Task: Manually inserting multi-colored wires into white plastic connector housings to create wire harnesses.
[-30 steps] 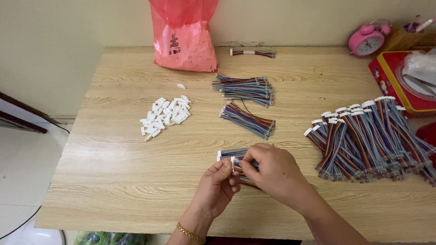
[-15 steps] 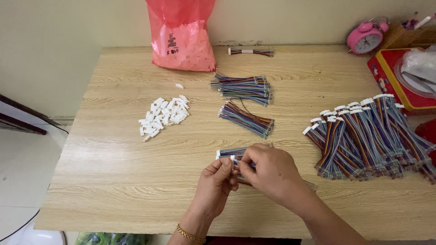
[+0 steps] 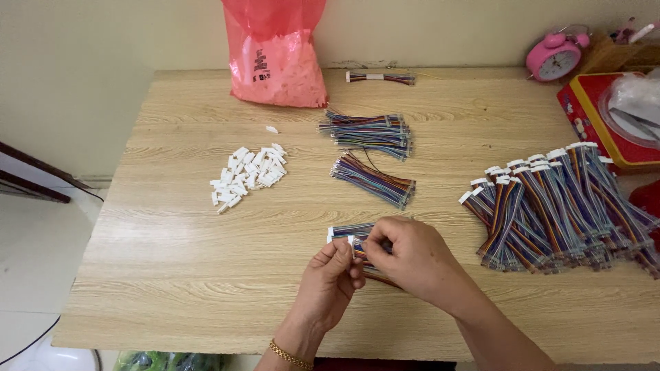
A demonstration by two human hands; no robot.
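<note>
Pinching one wire bundle, left hand and right hand fingers closed; pink bag of white connectors.

Bare counter is lying open to the left of the hands. Ahead, a heap of white connectors and two loose wire bundles are crowding the middle, while finished wire harnesses are blocking the right side.
</note>
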